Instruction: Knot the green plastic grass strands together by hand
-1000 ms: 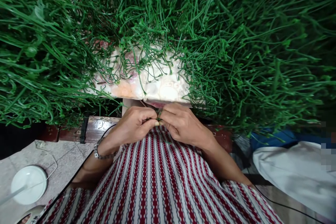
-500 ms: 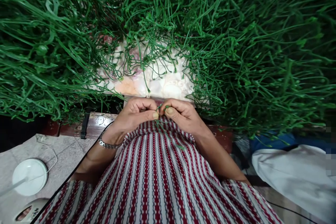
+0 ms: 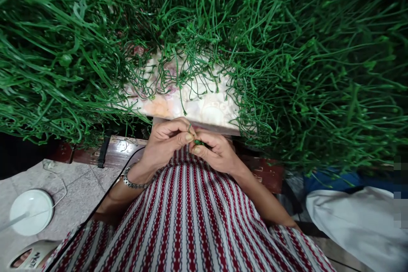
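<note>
The left hand (image 3: 167, 140) and right hand (image 3: 218, 151) meet, thumbs and fingertips pinching a small green stem piece (image 3: 199, 142) above the striped garment (image 3: 191, 221). A moment ago the fingertips stood slightly apart, a strand trailing below; now they press together and that strand no longer shows, suggesting close fingerwork on the piece. Beyond lies the patterned surface (image 3: 212, 112), with slender green stems (image 3: 302, 72) heaped far, left and right; a white round base (image 3: 36, 206) stands near left.
</note>
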A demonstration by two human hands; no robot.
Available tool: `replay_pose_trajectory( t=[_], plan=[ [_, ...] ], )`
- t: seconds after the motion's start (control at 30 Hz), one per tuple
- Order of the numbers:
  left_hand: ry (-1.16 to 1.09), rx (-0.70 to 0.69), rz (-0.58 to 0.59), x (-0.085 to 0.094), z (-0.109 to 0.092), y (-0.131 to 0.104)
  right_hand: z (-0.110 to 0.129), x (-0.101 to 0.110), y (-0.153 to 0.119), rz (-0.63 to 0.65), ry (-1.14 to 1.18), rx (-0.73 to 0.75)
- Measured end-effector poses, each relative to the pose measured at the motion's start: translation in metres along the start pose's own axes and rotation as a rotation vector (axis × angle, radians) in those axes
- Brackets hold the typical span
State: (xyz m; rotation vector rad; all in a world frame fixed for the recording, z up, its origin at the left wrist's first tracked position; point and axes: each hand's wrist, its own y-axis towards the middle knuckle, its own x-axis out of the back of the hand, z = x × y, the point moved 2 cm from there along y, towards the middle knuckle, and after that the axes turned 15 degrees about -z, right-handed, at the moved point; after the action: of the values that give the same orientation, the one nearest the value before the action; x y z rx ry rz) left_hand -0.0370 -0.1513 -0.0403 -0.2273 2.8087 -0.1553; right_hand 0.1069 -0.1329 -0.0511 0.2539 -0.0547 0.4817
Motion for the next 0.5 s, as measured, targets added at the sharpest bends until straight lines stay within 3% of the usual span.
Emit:
replay_pose_trajectory(
  t=[0.2,0.37,0.43,0.5],
  plan=[
    [-0.211,0.106,-0.023,-0.007,-0.003,-0.004,-0.004,-0.003,0.005,0.066,0.207,-0.029],
    [-0.385,0.190,-0.016,-0.001,-0.015,0.003,-0.011,0.000,0.005,0.116,0.133,0.011],
    [-0.334,0.118,-0.010,0.002,-0.023,0.005,-0.012,-0.001,0.004,0.159,0.097,0.021],
    [-0.064,0.016,0.112,0.000,-0.030,0.003,-0.011,-0.001,0.003,0.160,0.051,0.059]
  ],
)
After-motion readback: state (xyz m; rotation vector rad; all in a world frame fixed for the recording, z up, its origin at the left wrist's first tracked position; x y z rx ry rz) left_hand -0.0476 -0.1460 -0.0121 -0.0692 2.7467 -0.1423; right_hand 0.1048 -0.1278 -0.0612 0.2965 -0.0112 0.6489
